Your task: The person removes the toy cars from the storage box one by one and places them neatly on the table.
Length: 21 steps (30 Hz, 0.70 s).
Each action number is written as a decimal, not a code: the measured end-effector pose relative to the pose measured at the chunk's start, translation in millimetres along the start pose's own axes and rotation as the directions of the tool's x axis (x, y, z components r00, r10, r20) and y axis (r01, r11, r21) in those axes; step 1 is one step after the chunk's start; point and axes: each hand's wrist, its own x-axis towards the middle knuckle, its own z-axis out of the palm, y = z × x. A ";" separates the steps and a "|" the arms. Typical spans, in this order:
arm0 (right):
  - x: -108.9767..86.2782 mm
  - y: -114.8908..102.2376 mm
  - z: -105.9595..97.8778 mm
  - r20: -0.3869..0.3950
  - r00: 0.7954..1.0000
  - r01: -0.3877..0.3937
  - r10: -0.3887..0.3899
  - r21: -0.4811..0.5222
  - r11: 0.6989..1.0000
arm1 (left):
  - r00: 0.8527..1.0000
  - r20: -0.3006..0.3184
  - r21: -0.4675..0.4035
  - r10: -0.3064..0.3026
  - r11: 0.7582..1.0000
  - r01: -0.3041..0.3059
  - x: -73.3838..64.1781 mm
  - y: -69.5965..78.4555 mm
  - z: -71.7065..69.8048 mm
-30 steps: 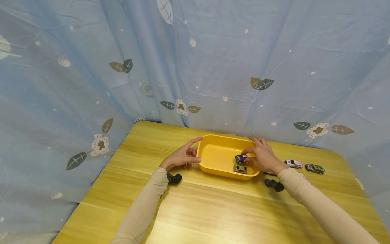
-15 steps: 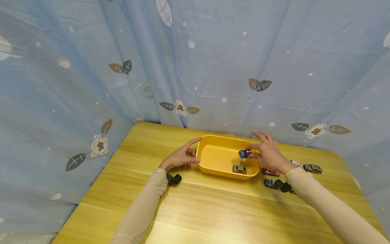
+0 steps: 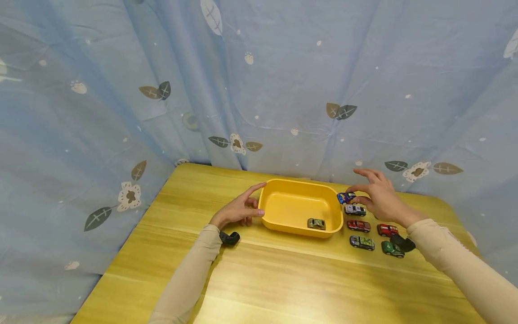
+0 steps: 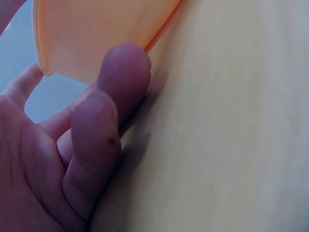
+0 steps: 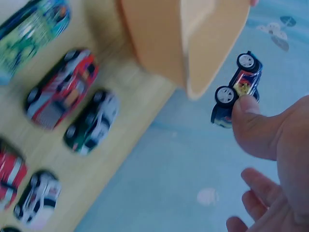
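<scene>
My left hand (image 3: 238, 210) holds the left end of a yellow plastic tray (image 3: 289, 204), thumb and index finger at its rim. In the left wrist view, two curled fingertips lie near the tray's outer wall (image 4: 87, 34), above the table. A small purple-blue toy car (image 3: 346, 198) is pinched between the thumb and a finger of my right hand (image 3: 382, 198), raised just outside the tray's right end. The right wrist view shows this toy car (image 5: 246, 79) side-on with its wheels visible. One camouflage toy car (image 3: 316, 224) lies in the tray's front right part.
Right of the tray, several toy cars stand in rows on the wooden table: a white one (image 3: 355, 210), red ones (image 3: 358, 226), a green-grey one (image 3: 362, 243) and a dark green one (image 3: 392, 249). A blue patterned curtain (image 3: 283, 90) hangs behind the table.
The right hand has lifted the purple-blue toy car out of the tray and carried it right past the rim. More parked cars are uncovered. The left hand stays at the tray.
</scene>
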 end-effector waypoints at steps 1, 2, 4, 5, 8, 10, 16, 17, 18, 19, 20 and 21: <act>-2.3 2.9 -2.0 -0.010 1.000 0.013 -0.013 -0.007 1.000 | 1.000 0.000 -0.003 0.001 1.000 -0.001 0.0 -0.1 -0.2; -4.8 5.6 -4.0 -0.016 1.000 0.023 -0.023 -0.011 1.000 | 1.000 -0.001 -0.005 0.002 1.000 -0.002 -0.2 -0.1 -0.4; -10.4 10.7 -7.3 -0.025 0.999 0.037 -0.037 -0.029 0.999 | 1.000 -0.003 -0.005 0.002 1.000 -0.002 -0.2 -0.2 -0.6; -13.5 13.4 -8.9 -0.028 0.999 0.040 -0.042 -0.038 0.998 | 1.000 -0.003 -0.005 0.001 1.000 -0.001 -0.4 -0.2 -0.8; -23.2 21.3 -13.1 -0.020 0.999 0.028 -0.029 -0.071 0.997 | 1.000 -0.001 -0.002 -0.001 1.000 0.001 -0.6 -0.8 -0.5; -30.3 27.0 -15.8 0.008 1.000 0.004 -0.003 -0.084 0.996 | 1.000 0.000 -0.003 -0.004 1.000 0.004 -0.9 -2.0 -0.3; -57.4 50.9 -25.5 0.096 0.990 -0.092 0.100 -0.086 0.992 | 1.000 0.009 -0.010 0.005 1.000 -0.005 -1.1 -2.7 0.2; -61.7 55.8 -27.3 0.104 0.988 -0.103 0.113 -0.091 0.991 | 1.000 0.009 -0.010 0.009 1.000 -0.009 -0.8 -2.6 0.3; -65.8 60.3 -28.4 0.106 0.987 -0.108 0.118 -0.096 0.990 | 1.000 0.007 -0.009 0.013 1.000 -0.013 -0.5 -2.5 0.3; -69.7 64.9 -29.2 0.106 0.987 -0.112 0.121 -0.095 0.989 | 1.000 0.005 -0.008 0.017 1.000 -0.017 -0.1 -2.6 0.4; -73.4 69.5 -29.7 0.098 0.989 -0.106 0.115 -0.093 0.990 | 1.000 0.003 -0.005 0.019 1.000 -0.019 0.1 -2.5 0.6; -77.2 73.9 -29.6 0.091 0.990 -0.097 0.107 -0.100 0.990 | 1.000 0.003 -0.004 0.021 1.000 -0.021 0.1 -2.3 0.7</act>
